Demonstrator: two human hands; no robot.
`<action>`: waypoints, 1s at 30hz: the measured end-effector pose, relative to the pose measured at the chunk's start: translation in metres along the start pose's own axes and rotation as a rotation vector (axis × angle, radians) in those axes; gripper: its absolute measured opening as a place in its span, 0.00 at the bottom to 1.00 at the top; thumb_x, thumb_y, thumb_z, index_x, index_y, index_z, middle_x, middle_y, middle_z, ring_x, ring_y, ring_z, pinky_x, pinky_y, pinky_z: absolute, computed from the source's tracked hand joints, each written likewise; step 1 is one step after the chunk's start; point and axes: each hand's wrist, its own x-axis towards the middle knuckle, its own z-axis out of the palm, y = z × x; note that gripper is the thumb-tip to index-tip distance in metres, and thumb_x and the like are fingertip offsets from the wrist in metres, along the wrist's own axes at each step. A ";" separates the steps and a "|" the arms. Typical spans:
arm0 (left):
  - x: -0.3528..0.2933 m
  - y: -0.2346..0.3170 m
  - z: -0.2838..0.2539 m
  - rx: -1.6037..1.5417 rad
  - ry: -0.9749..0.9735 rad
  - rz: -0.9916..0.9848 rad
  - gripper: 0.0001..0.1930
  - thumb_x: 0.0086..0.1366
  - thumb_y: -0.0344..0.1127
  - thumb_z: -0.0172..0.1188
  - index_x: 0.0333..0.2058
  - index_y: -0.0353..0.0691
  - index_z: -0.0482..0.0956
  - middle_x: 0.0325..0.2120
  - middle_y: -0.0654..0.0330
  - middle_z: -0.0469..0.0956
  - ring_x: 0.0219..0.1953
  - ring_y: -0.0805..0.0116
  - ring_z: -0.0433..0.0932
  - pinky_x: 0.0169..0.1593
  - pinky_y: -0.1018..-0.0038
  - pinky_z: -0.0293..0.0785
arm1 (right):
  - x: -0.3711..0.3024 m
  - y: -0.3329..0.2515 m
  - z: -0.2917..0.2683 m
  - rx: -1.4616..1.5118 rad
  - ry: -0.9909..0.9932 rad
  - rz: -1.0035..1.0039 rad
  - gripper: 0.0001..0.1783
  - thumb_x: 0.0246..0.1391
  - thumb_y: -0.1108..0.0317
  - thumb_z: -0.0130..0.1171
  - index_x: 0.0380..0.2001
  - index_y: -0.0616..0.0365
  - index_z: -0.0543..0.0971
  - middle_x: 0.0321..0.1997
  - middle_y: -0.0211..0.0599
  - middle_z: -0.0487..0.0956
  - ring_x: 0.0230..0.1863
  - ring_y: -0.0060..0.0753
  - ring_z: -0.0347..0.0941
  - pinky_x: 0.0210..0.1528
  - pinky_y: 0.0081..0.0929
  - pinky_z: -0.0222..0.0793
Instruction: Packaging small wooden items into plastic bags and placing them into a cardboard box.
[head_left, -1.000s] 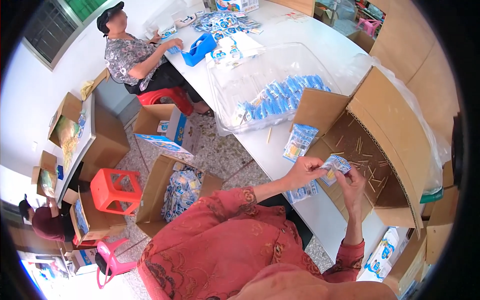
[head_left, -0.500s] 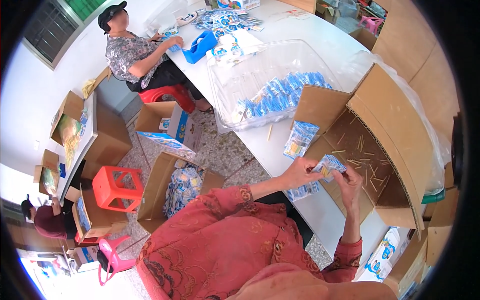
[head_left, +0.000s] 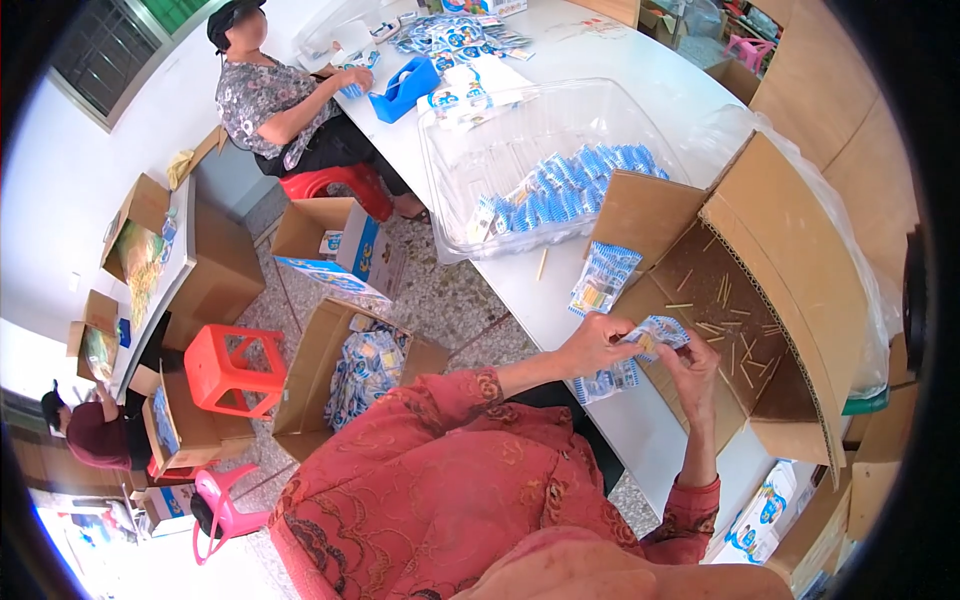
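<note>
Both my hands hold one small clear plastic packet with blue striped ends point(head_left: 662, 332) and pale yellowish contents. My left hand point(head_left: 598, 343) pinches its left side, while the fingers of my right hand point(head_left: 694, 372) grip its right side. Two similar packets lie on the white table beside my left hand: an upper packet point(head_left: 606, 272) with several yellowish sticks in it, and a lower packet point(head_left: 608, 381), partly covered by my hand. Just beyond the held packet, an open cardboard box point(head_left: 775, 400) lies on its side, with loose thin sticks point(head_left: 735, 345) scattered inside.
A clear plastic tray point(head_left: 445, 165) holds many blue-striped packets. Beyond it are a blue tape dispenser point(head_left: 405, 90) and a seated person point(head_left: 280, 105). On the floor to the left stand a carton of packets point(head_left: 300, 380), a red stool point(head_left: 232, 370) and a pink chair point(head_left: 225, 505).
The held packet has tilted and bent between my hands, and my right hand has shifted slightly left. The far person's hands have moved slightly. Both loose packets stay in place.
</note>
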 end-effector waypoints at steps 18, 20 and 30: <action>0.002 0.001 0.007 0.032 -0.003 0.069 0.10 0.53 0.31 0.63 0.21 0.32 0.73 0.14 0.57 0.66 0.17 0.73 0.62 0.21 0.74 0.58 | -0.005 0.006 -0.002 0.039 -0.001 0.002 0.10 0.43 0.72 0.62 0.33 0.61 0.78 0.27 0.32 0.79 0.26 0.18 0.73 0.31 0.20 0.68; 0.002 0.000 0.008 0.044 -0.016 0.096 0.09 0.53 0.31 0.63 0.22 0.32 0.74 0.14 0.57 0.67 0.17 0.73 0.63 0.21 0.74 0.59 | -0.006 0.007 -0.002 0.032 0.003 0.015 0.11 0.43 0.73 0.62 0.33 0.62 0.78 0.26 0.32 0.79 0.27 0.18 0.73 0.31 0.20 0.68; 0.003 0.005 0.007 0.034 -0.006 0.121 0.10 0.53 0.31 0.63 0.22 0.32 0.73 0.14 0.56 0.65 0.16 0.72 0.63 0.21 0.74 0.59 | -0.007 -0.004 0.000 0.100 -0.030 0.015 0.11 0.43 0.73 0.62 0.34 0.61 0.79 0.28 0.30 0.79 0.28 0.17 0.72 0.31 0.19 0.68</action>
